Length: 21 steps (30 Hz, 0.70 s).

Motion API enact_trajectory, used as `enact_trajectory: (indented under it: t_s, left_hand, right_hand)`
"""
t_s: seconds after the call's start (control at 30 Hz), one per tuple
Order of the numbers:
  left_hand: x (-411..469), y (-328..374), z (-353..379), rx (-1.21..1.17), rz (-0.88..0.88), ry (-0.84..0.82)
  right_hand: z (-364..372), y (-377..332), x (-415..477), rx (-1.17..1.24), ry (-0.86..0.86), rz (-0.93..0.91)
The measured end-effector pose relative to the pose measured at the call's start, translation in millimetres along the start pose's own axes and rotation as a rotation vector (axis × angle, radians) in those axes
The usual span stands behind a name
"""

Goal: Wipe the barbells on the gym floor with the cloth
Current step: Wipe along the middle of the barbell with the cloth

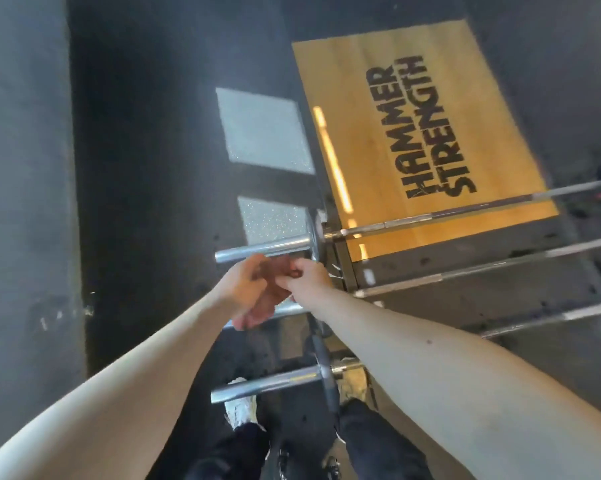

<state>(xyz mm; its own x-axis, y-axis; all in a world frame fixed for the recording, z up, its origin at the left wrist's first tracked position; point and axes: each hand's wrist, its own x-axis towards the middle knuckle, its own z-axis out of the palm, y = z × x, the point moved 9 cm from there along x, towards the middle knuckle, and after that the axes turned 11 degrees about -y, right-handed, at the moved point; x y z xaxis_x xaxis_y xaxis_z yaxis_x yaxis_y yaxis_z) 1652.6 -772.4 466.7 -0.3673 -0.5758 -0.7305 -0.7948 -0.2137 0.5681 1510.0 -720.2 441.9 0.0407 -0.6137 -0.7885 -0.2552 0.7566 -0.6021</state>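
Three steel barbells lie side by side on the dark floor. The far barbell (261, 249) shows its bare sleeve. The middle barbell (465, 273) has its sleeve mostly hidden behind my hands. The near barbell (264, 382) lies by my feet. My two hands meet above the middle sleeve, and the picture is blurred there. A small reddish-brown cloth (280, 271) sits between them. My left hand (245, 289) holds it with curled fingers, and my right hand (309, 277) pinches its upper edge.
A wooden lifting platform (465, 98) printed HAMMER STRENGTH lies beyond the bars, edged by a black frame (347, 261). Small plates (323, 368) sit on the sleeves. My shoes (240, 410) stand by the near bar. Dark rubber flooring (136, 168) spreads to the left, with sunlit patches.
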Motion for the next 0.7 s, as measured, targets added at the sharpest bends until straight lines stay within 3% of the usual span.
enact_trajectory:
  t_s: [0.3, 0.53, 0.7]
  left_hand:
    - [-149.4, 146.1, 19.3, 0.168, 0.211, -0.195]
    - [-199.5, 243.8, 99.9, 0.252, 0.419, -0.46]
    - [-227.2, 304.9, 173.8, 0.327, 0.53, -0.636]
  right_hand:
    - [-72.3, -52.6, -241.5, -0.18, 0.233, -0.081]
    - [-142.2, -21.2, -383.3, -0.142, 0.479, -0.072]
    - [-196.3, 38.7, -465.5, -0.103, 0.626, -0.033]
